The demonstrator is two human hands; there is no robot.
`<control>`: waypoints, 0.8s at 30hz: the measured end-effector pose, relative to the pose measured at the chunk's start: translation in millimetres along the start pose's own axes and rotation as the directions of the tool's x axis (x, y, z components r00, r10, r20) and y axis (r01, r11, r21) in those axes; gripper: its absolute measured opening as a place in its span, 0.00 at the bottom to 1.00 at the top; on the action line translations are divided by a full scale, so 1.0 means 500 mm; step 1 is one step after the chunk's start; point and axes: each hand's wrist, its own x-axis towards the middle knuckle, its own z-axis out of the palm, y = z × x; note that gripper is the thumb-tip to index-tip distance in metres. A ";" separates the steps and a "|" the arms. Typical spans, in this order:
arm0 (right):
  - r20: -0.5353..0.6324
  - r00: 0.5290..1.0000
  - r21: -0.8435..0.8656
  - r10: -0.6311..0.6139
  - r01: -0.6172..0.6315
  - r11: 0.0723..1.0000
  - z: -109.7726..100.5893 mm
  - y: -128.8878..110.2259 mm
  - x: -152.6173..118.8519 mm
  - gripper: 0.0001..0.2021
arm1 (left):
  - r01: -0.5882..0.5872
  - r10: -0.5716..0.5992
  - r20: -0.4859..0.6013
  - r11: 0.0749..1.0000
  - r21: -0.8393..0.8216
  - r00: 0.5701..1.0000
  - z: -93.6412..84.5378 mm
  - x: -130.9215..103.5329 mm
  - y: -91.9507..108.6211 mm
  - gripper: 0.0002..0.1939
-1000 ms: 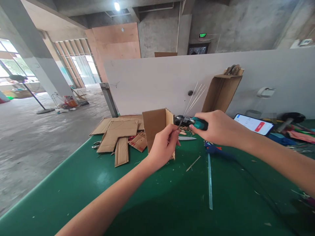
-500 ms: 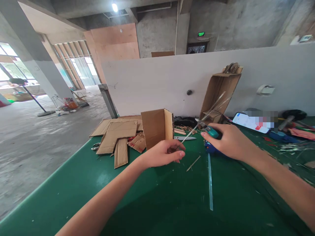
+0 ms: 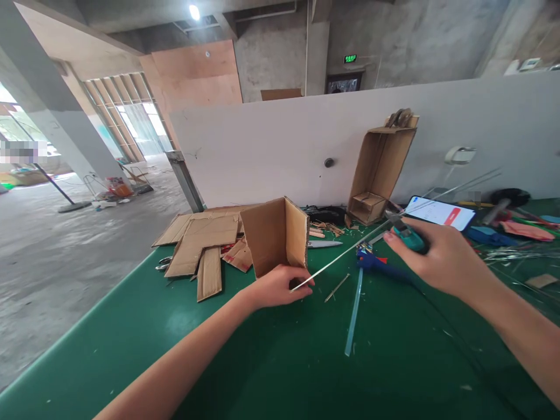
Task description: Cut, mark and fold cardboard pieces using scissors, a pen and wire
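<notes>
My left hand [image 3: 282, 286] is closed, its fingertips pinching the near end of a thin pale stick [image 3: 336, 259]. The stick slants up to the right, passing beside the tool in my right hand [image 3: 437, 248]. That hand is wrapped round a teal-and-black hand tool [image 3: 410, 236] with a grey metal head; its exact kind is unclear. Just behind my left hand stands a folded cardboard piece [image 3: 266, 239]. Between the hands lie a short thin stick [image 3: 336, 289], a blue tool resembling a glue gun [image 3: 371, 261] and a long translucent strip [image 3: 353, 318].
Flat cardboard pieces [image 3: 214, 230] and scissors [image 3: 163, 263] lie at left on the green table [image 3: 280, 361]. A tall open cardboard box [image 3: 382, 163] leans against the white panel [image 3: 262, 146]. A phone [image 3: 440, 213] and scattered strips [image 3: 511, 254] are at right.
My right hand has moved right with the tool, and my left hand has shifted slightly left and down. The pale stick now slants less steeply. The view has turned a little to the right.
</notes>
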 end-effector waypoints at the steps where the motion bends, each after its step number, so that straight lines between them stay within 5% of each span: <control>1: 0.016 0.999 0.023 0.035 -0.035 0.999 0.006 -0.003 0.001 0.11 | -0.016 0.017 -0.021 1.000 0.016 1.000 0.003 0.010 -0.005 0.10; 4: 0.091 0.984 0.188 0.156 -0.171 0.967 0.041 -0.019 -0.005 0.12 | -0.024 0.028 -0.066 0.998 0.052 0.997 0.010 0.039 -0.013 0.11; 8: 0.217 0.942 0.475 0.256 -0.331 0.815 0.108 -0.038 -0.029 0.15 | -0.069 0.080 -0.063 0.983 0.169 0.995 0.022 0.036 0.015 0.12; 12: 0.369 0.882 0.672 0.292 -0.470 0.573 0.159 -0.056 -0.059 0.14 | -0.143 0.193 -0.023 0.800 0.583 0.981 0.051 -0.042 0.114 0.09; 15: 0.446 0.838 0.723 0.314 -0.544 0.427 0.181 -0.075 -0.079 0.14 | -0.331 0.328 0.130 0.689 0.645 0.936 0.047 -0.107 0.219 0.08; 17: 0.463 0.822 0.733 0.331 -0.565 0.380 0.191 -0.088 -0.088 0.14 | -0.273 0.394 0.001 0.634 0.724 0.919 0.017 -0.127 0.278 0.07; 20: 0.434 0.834 0.748 0.340 -0.544 0.379 0.204 -0.104 -0.099 0.14 | 0.073 0.313 -0.293 0.560 0.825 0.903 -0.045 -0.109 0.312 0.09; 22: 0.426 0.844 0.753 0.326 -0.530 0.389 0.211 -0.109 -0.104 0.14 | 0.210 0.183 -0.342 0.506 0.837 0.922 -0.071 -0.077 0.300 0.07; 24: 0.436 0.844 0.756 0.313 -0.532 0.382 0.215 -0.111 -0.107 0.14 | 0.219 0.076 -0.290 0.484 0.847 0.954 -0.078 -0.046 0.274 0.08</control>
